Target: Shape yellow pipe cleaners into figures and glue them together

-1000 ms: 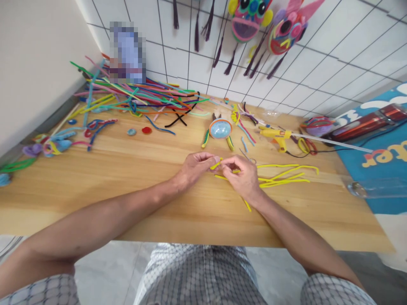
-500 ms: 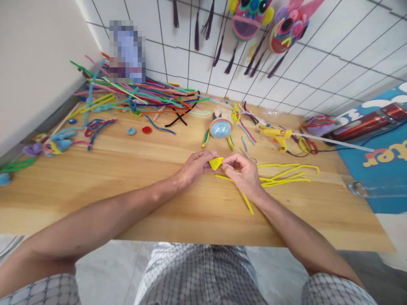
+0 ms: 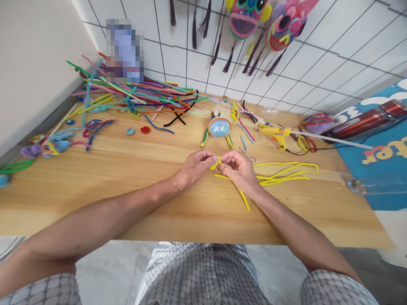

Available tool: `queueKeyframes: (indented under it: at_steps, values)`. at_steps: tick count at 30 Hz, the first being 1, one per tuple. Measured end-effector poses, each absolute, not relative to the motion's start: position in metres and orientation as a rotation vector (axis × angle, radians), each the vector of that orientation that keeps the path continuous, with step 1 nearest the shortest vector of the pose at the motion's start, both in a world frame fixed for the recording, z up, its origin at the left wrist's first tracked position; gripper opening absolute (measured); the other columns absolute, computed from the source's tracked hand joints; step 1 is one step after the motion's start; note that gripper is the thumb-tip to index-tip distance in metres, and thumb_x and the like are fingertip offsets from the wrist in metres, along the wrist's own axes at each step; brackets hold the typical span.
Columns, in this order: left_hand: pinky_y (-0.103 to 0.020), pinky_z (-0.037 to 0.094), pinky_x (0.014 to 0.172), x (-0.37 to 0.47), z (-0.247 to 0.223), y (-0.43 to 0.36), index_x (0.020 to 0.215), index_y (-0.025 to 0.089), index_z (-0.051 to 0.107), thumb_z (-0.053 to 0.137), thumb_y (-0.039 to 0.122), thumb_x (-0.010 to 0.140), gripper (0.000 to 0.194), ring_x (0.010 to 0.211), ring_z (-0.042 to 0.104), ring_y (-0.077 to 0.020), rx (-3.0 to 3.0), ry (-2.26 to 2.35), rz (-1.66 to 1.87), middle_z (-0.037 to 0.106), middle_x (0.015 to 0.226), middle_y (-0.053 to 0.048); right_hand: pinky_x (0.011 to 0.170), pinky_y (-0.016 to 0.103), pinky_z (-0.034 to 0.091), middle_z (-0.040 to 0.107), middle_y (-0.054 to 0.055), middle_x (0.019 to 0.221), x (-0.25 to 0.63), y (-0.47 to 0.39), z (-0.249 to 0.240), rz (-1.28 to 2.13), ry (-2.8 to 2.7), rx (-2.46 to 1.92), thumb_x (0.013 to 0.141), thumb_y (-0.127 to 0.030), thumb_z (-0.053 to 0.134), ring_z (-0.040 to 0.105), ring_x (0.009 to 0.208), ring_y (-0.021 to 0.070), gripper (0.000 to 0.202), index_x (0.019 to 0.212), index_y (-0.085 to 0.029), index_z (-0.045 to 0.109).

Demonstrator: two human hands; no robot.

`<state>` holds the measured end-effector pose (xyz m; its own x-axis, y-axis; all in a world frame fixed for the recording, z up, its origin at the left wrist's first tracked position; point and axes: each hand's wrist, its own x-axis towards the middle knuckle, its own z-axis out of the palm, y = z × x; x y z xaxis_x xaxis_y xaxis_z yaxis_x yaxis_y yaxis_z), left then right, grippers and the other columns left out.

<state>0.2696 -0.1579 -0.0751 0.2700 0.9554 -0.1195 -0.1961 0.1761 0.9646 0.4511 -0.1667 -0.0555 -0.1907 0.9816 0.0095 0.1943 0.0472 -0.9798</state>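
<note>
Between my two hands is a small folded piece of yellow pipe cleaner [image 3: 215, 165], partly covered by the fingers. My left hand [image 3: 197, 168] pinches it from the left. From the right, my right hand [image 3: 239, 169] grips its other side with thumb and fingertips. A loose yellow pipe cleaner [image 3: 244, 199] sticks out below my right wrist, and several more yellow pipe cleaners [image 3: 286, 174] lie to the right. Just beyond the hands, a clear blue oval dome with an orange rim [image 3: 219, 127] rests over pliers with green and yellow handles [image 3: 204, 138].
A large heap of coloured pipe cleaners [image 3: 143, 95] lies at the back left. A yellow glue gun [image 3: 276, 134] with a long glue stick sits at the right, near a red flask [image 3: 370, 120]. Small scissors [image 3: 251, 159] lie behind my right hand. Decorated masks [image 3: 244, 21] hang on the wall.
My fingertips have drawn closer together around the yellow piece, which is turned and shows less of its ribbed face. The loose things on the table keep their places.
</note>
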Motion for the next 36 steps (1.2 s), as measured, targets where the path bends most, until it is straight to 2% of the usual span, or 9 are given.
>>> queueKeyframes:
  at_steps: [5, 9, 13, 16, 19, 23, 28, 32, 36]
  values:
    - [-0.030, 0.051, 0.079, 0.269, -0.076, -0.159, 0.089, 0.018, 0.067, 0.071, 0.049, 0.086, 0.032, 0.080, 0.063, -0.0158, 1.116, 0.914, 1.070, 0.070, 0.085, -0.002, 0.059, 0.025, 0.047, 0.065, -0.004, 0.074, 0.454, -0.163, -0.056, 1.321, -1.465, -1.218, 0.076, -0.031, 0.078, 0.060, 0.062, 0.0113, 0.024, 0.094, -0.022, 0.064]
    - [-0.031, 0.054, 0.086, 0.267, -0.079, -0.164, 0.108, 0.020, 0.067, 0.078, 0.033, 0.085, 0.029, 0.095, 0.067, -0.0187, 1.591, 1.039, 1.244, 0.073, 0.104, -0.006, 0.056, 0.024, 0.046, 0.063, -0.007, 0.072, 0.455, -0.162, -0.056, 1.327, -1.434, -1.229, 0.075, -0.031, 0.079, 0.057, 0.059, 0.0104, 0.032, 0.101, -0.023, 0.063]
    - [-0.036, 0.056, 0.091, 0.266, -0.085, -0.167, 0.105, 0.020, 0.066, 0.073, 0.016, 0.087, 0.020, 0.099, 0.068, -0.0214, 1.974, 1.093, 1.319, 0.074, 0.104, -0.008, 0.059, 0.025, 0.049, 0.064, -0.007, 0.074, 0.453, -0.163, -0.056, 1.324, -1.425, -1.235, 0.076, -0.032, 0.079, 0.059, 0.061, 0.0109, 0.035, 0.105, -0.023, 0.061]
    - [-0.036, 0.057, 0.090, 0.264, -0.087, -0.168, 0.106, 0.020, 0.068, 0.070, 0.011, 0.086, 0.022, 0.101, 0.069, -0.0227, 2.024, 1.140, 1.306, 0.075, 0.105, -0.009, 0.063, 0.026, 0.051, 0.064, -0.006, 0.075, 0.451, -0.166, -0.057, 1.313, -1.445, -1.216, 0.077, -0.034, 0.080, 0.061, 0.064, 0.0118, 0.036, 0.106, -0.023, 0.062]
    - [-0.033, 0.055, 0.087, 0.264, -0.085, -0.166, 0.101, 0.019, 0.070, 0.070, 0.014, 0.086, 0.016, 0.096, 0.070, -0.0211, 1.909, 1.166, 1.269, 0.076, 0.100, -0.007, 0.067, 0.029, 0.053, 0.065, -0.005, 0.077, 0.452, -0.168, -0.056, 1.295, -1.479, -1.177, 0.084, -0.039, 0.077, 0.062, 0.067, 0.0134, 0.032, 0.109, -0.023, 0.065]
    - [-0.026, 0.050, 0.072, 0.265, -0.079, -0.161, 0.091, 0.018, 0.072, 0.068, 0.023, 0.087, 0.008, 0.076, 0.063, -0.0148, 1.564, 1.178, 1.112, 0.072, 0.082, 0.000, 0.072, 0.031, 0.054, 0.067, -0.001, 0.085, 0.455, -0.169, -0.054, 1.137, -1.543, -1.161, 0.092, -0.039, 0.069, 0.064, 0.073, 0.0154, 0.023, 0.110, -0.024, 0.071]
    - [-0.024, 0.044, 0.066, 0.266, -0.071, -0.158, 0.084, 0.018, 0.071, 0.074, 0.034, 0.080, 0.016, 0.068, 0.055, -0.0116, 1.261, 1.034, 0.974, 0.066, 0.074, 0.004, 0.076, 0.032, 0.054, 0.069, 0.001, 0.091, 0.457, -0.165, -0.056, 0.954, -1.656, -1.227, 0.086, -0.030, 0.072, 0.065, 0.082, 0.0177, 0.027, 0.111, -0.023, 0.073]
    - [-0.026, 0.045, 0.068, 0.267, -0.070, -0.159, 0.080, 0.018, 0.069, 0.075, 0.036, 0.076, 0.019, 0.066, 0.055, -0.0122, 1.139, 0.929, 0.948, 0.062, 0.067, 0.003, 0.075, 0.031, 0.056, 0.067, 0.000, 0.088, 0.457, -0.163, -0.061, 0.996, -1.641, -1.202, 0.084, -0.032, 0.074, 0.065, 0.080, 0.0170, 0.031, 0.114, -0.023, 0.071]
    - [-0.027, 0.047, 0.067, 0.271, -0.074, -0.159, 0.077, 0.018, 0.069, 0.073, 0.035, 0.076, 0.018, 0.065, 0.057, -0.0123, 1.011, 0.819, 0.983, 0.065, 0.071, 0.001, 0.075, 0.032, 0.057, 0.067, 0.000, 0.085, 0.456, -0.163, -0.063, 1.048, -1.627, -1.179, 0.084, -0.034, 0.075, 0.065, 0.078, 0.0167, 0.028, 0.110, -0.023, 0.070]
